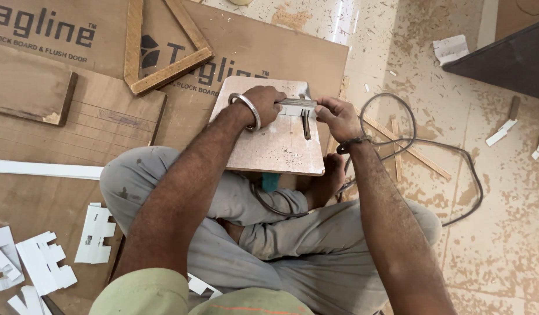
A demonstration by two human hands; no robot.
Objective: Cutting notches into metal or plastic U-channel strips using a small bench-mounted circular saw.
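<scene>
- So, left hand (265,104) is wrapped around the left end of a small white strip (297,107), with a metal bangle (246,111) on that wrist.
- Strip lies crossways, long axis left to right, on a small board (275,149) over the lap.
- Right hand (338,116) pinches its right end, both hands equally close.

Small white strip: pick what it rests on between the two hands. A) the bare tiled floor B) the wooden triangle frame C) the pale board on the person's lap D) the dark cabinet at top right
C: the small white strip, pinched between the left hand and the right hand, lies on the pale board propped over the crossed legs, beside a slot in that board.
</scene>
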